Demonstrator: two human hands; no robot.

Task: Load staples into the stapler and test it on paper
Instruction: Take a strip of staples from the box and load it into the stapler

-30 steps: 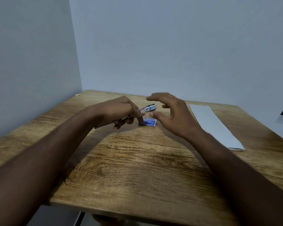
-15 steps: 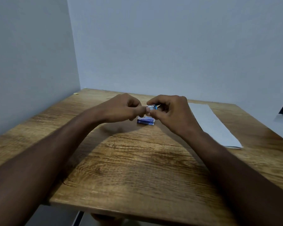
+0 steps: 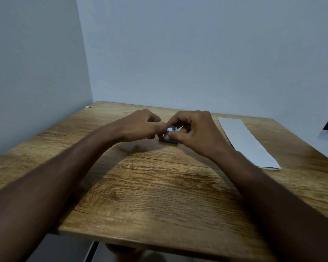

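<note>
Stapler [image 3: 171,128], small, silvery with a blue edge, is sitting pinched between both hands above the middle of the wooden counter [image 3: 159,195]. The left hand [image 3: 140,125] is curling closed around its left end, fingers tucked in. The right hand [image 3: 195,133] is closing on its right end, thumb [image 3: 170,136] pressing from below and fingers arching over the top. A small blue box [image 3: 167,139] is lying on the counter directly beneath the hands, partly hidden. A long white sheet of paper [image 3: 248,142] is lying flat to the right, well apart from the hands.
</note>
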